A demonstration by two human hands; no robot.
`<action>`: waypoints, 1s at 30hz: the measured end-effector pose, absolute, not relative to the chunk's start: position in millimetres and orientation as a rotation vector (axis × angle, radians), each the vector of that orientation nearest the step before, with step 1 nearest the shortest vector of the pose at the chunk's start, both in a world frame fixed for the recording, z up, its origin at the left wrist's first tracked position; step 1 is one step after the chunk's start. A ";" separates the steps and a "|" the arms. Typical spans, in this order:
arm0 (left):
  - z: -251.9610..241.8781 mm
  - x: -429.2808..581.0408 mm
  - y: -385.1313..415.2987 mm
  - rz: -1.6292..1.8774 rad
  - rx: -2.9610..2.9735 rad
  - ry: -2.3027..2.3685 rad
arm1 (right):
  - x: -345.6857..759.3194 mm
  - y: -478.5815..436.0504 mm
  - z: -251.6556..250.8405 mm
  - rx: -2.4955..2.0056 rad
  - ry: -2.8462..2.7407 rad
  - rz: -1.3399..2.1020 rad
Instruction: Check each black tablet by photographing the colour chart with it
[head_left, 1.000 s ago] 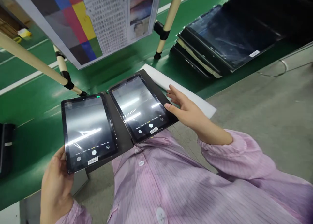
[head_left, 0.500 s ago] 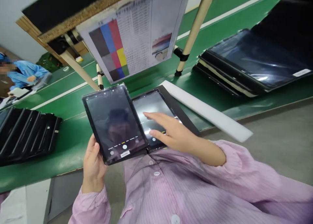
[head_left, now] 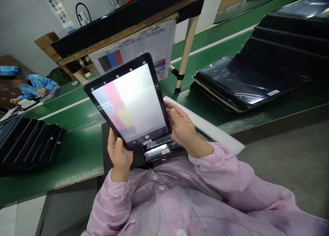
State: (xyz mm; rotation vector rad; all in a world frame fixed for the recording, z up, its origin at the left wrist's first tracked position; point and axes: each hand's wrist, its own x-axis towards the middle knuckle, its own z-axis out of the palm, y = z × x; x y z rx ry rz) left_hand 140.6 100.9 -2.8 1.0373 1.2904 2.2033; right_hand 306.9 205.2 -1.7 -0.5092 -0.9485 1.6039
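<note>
I hold a black tablet (head_left: 130,100) raised in front of me, its screen showing a washed-out picture of colour bars. My left hand (head_left: 118,154) grips its lower left corner, thumb on the front. My right hand (head_left: 181,126) is wrapped round its right edge. Behind the tablet hangs a colour chart sheet (head_left: 144,47) under a wooden shelf. A second tablet (head_left: 161,149) lies flat on a dark mat (head_left: 106,150) on the green bench below, mostly hidden by the raised one.
Stacks of black tablets lie on the green bench at the right (head_left: 239,85) and left (head_left: 25,143). A white foam strip (head_left: 213,129) lies beside my right hand. Cream frame posts (head_left: 186,47) stand behind. A person in blue (head_left: 33,86) works at far left.
The left tablet has been lifted from beside the other one and tilted up toward the chart. My right hand left the second tablet's screen and took the raised tablet's right edge.
</note>
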 end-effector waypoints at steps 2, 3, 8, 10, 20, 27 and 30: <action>-8.6 145.1 99.2 2.156 1.272 1.398 | 307.1 206.9 -3.6 -0.510 -0.912 1.656; -9.7 147.1 97.7 2.095 1.400 1.482 | 307.4 207.0 -4.1 -0.503 -0.910 1.681; -2.9 155.3 91.9 1.704 1.694 2.020 | 308.8 205.8 -4.8 -0.501 -0.917 1.734; -0.3 157.9 91.9 1.623 1.664 2.143 | 309.1 205.1 -5.6 -0.529 -0.932 1.720; -2.8 160.9 98.6 1.572 1.668 2.227 | 309.8 204.2 -9.1 -0.495 -1.007 1.683; -5.7 159.6 98.2 1.562 1.692 2.238 | 309.3 206.3 -13.9 -0.478 -0.956 1.684; -6.9 158.2 97.6 1.589 1.694 2.227 | 308.5 206.2 -14.4 -0.487 -0.990 1.683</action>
